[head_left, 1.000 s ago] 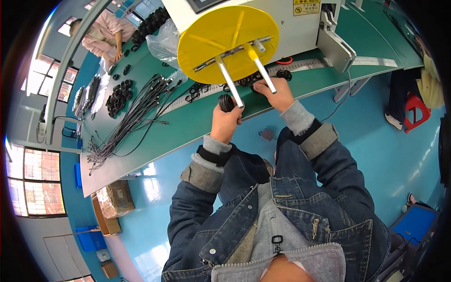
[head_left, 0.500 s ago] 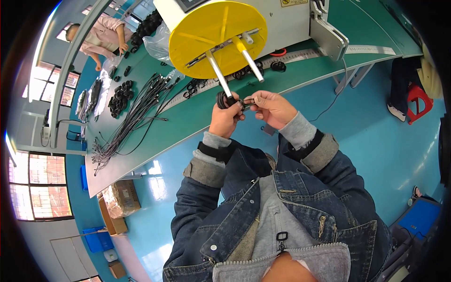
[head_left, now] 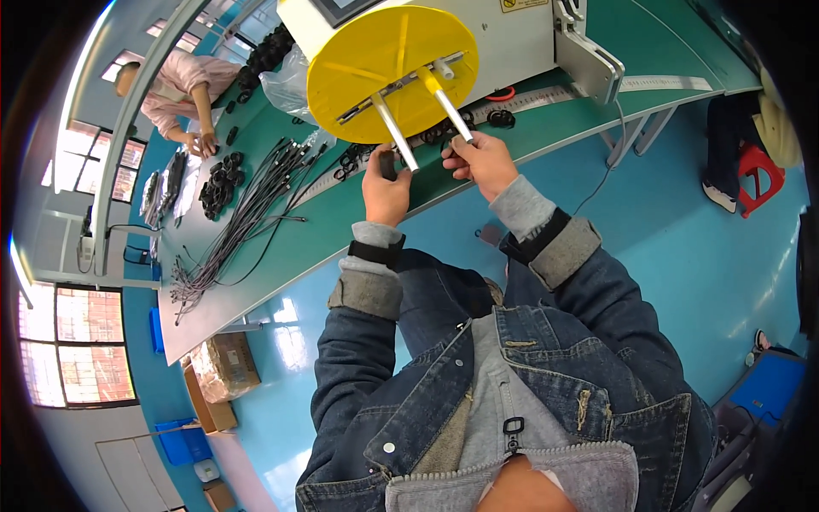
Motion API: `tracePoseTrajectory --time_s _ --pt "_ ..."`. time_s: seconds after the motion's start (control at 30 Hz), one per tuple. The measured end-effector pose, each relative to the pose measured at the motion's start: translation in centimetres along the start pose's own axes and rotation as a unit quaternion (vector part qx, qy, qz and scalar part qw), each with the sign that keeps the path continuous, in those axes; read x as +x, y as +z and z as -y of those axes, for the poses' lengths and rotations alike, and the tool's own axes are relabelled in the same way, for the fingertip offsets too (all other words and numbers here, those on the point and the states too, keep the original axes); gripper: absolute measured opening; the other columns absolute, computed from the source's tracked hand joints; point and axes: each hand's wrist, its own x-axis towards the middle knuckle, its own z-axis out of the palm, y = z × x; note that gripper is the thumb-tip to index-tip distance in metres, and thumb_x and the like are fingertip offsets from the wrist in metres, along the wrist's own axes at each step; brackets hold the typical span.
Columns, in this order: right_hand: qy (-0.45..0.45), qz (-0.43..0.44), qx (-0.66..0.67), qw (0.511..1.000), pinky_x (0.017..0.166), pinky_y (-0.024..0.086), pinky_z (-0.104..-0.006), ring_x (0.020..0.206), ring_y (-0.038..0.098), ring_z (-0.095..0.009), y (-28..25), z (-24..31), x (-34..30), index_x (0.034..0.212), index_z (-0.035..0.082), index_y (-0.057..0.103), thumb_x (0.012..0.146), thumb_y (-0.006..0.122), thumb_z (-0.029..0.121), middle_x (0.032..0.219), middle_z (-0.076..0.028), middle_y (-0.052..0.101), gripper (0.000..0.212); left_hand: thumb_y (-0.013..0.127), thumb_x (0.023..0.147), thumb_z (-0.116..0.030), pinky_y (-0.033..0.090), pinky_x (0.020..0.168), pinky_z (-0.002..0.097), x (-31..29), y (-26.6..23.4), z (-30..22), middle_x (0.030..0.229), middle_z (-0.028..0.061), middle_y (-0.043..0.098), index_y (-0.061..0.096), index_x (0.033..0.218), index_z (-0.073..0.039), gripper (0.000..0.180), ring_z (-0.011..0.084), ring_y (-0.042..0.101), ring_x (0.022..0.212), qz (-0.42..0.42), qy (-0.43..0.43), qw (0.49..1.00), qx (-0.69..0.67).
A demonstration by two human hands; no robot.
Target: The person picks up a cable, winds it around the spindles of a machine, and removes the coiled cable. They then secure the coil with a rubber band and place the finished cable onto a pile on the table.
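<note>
A yellow disc (head_left: 384, 77) faces me on the front of a white machine, with two metal rods sticking out of it. Beside the tip of the left rod (head_left: 395, 132), my left hand (head_left: 386, 194) is closed around a black cable coil (head_left: 388, 165), most of it hidden by the fingers. My right hand (head_left: 484, 162) is pinched just below the end of the right rod (head_left: 455, 117); what its fingertips hold, if anything, is too small to tell. Small black cable ties or coils (head_left: 351, 159) lie on the table behind my left hand.
Left on the green table (head_left: 316, 222) lie a bundle of grey cables (head_left: 243, 213) and a pile of black coils (head_left: 222, 183). A long ruler (head_left: 546, 96) runs beneath the machine (head_left: 512, 43). A co-worker (head_left: 183, 90) handles things at the far left. A red stool (head_left: 759, 183) stands right.
My hands have moved apart: the left went up and left with the black coil, the right went up toward the right rod's end. The co-worker's hands have come together lower over the table.
</note>
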Motion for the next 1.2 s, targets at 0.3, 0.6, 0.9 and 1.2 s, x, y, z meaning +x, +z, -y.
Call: tracePoseTrajectory --time_s 0.3,0.6,0.9,1.2 --pt "0.062 0.177 -0.013 0.982 0.054 0.047 -0.0210 0.068 0.059 -0.011 1.7 1.1 -5.0 0.088 0.002 0.056 0.088 0.052 0.015 0.079 -0.004 0.060 0.015 0.064 0.073 0.000 0.043 0.055 0.0239 -4.1 -1.8 -3.5 0.075 0.0032 0.055 0.050 0.091 -0.003 0.022 0.0121 0.053 0.064 0.187 -0.174 0.871 -0.420" --pt "0.158 0.197 0.167 0.953 0.053 0.045 -0.0181 0.067 0.056 -0.008 -0.6 -2.0 -8.0 0.093 0.003 0.055 0.090 0.050 0.016 0.082 -0.003 0.058 0.015 0.060 0.076 0.001 0.041 0.055 0.0239 -6.6 -2.0 -3.2 0.076 0.0035 0.053 0.048 0.094 -0.004 0.022 0.0128 0.051 0.062 0.218 -0.198 0.883 -0.365" --pt "0.180 0.312 0.095 0.928 0.044 0.042 -0.0189 0.051 0.052 -0.009 -1.3 0.0 -9.9 0.102 0.002 0.058 0.088 0.050 0.012 0.075 -0.002 0.058 0.018 0.061 0.075 -0.002 0.044 0.051 0.0239 -6.7 -2.4 -3.9 0.071 0.0031 0.054 0.051 0.091 -0.003 0.019 0.0119 0.053 0.058 0.262 -0.171 0.873 -0.373" --pt "-0.157 0.354 -0.484 0.785 0.045 0.043 -0.0268 0.051 0.055 -0.012 0.1 6.1 -6.9 0.103 0.004 0.055 0.068 0.070 0.015 0.065 -0.009 0.058 0.040 0.064 0.071 -0.006 0.041 0.049 0.0232 -6.6 -2.9 -6.5 0.076 0.0023 0.052 0.049 0.094 -0.004 0.028 0.0110 0.050 0.059 0.455 -0.242 0.847 -0.129"
